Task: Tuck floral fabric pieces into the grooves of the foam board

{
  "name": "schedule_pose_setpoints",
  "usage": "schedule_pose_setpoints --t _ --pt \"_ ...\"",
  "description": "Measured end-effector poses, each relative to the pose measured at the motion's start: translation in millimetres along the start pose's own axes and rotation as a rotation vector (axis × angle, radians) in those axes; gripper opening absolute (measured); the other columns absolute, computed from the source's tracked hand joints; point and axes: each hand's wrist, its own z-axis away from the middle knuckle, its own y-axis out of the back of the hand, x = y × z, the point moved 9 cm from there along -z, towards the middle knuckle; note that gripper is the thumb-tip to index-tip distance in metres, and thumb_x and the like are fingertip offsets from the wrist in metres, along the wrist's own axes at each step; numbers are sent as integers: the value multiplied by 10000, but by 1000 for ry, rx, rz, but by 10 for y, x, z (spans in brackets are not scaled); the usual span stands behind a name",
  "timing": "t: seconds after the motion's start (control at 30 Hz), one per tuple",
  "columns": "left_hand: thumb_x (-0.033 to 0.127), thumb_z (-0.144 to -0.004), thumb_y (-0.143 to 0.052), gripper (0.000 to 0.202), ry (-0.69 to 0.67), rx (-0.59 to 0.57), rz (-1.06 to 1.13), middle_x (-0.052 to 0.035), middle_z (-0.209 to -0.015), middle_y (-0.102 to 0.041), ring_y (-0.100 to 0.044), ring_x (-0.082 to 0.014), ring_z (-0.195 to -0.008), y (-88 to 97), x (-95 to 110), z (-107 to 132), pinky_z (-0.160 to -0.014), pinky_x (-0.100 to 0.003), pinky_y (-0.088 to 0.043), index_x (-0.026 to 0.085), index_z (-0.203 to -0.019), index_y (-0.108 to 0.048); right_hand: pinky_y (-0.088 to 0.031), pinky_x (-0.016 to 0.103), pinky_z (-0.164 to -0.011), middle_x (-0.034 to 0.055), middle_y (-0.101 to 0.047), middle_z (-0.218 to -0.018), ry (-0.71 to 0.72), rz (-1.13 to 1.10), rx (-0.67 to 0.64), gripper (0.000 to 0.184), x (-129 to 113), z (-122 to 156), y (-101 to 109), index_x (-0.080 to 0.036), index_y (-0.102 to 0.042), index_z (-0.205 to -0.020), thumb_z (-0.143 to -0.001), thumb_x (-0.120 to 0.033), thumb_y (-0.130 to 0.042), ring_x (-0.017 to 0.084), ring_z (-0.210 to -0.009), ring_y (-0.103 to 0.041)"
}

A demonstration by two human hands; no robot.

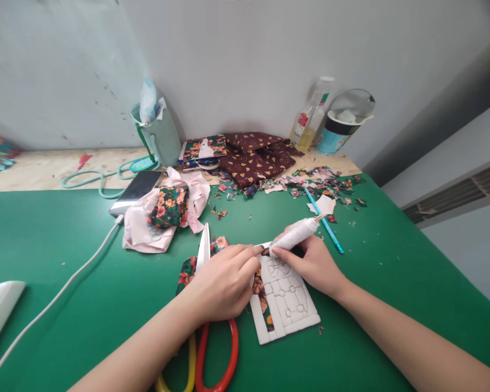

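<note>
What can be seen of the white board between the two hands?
The white board, foam-like in look, lies flat on the green table. Grooves divide its face into shapes, mostly bare white; floral fabric fills a strip on its left. The left hand touches its upper left. The right hand holds a white wrapped tool at its top.

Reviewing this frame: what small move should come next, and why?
Probably a light press with the white-wrapped tool on the dark fabric bit near the top of the white panel. The right hand holds the tool with its lower end beside that bit, the left hand has a fingertip there, and the outlined sections below look uncovered.
</note>
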Motion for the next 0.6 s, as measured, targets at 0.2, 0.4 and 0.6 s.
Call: schedule_pose_setpoints --t 0.2,0.4,0.6 --pt "94 -760 -452 264 -1 -79 8 -146 -1185 -593 -494 -283 -1167 -73 -13 6 -1000 -425 -435 109 -1012 -531 -506 363 -731 61 -681 -852 47 36 -33 157 -70 2 -19 -192 -621 -838 -798 -341 -643 235 -810 -648" --pt "111 -773 -447 239 -7 -84 -3 -141 -1191 -587 -495 -288 -1148 -75 -5 6 -982 -434 -438 117 -998 -529 -504 360 -703 56 -667 -823 19 -2 -43 170 -24 -3 -35 -192 -594 -857 -798 -345 -642 228 -773 -640" --pt "117 -795 -432 237 -11 -85 -7 -138 -1200 -582 -490 -290 -1159 -81 -6 13 -986 -434 -430 116 -1012 -528 -506 357 -685 70 -674 -835 6 -34 -20 216 13 -5 -16 -185 -562 -894 -789 -352 -649 234 -770 -644"
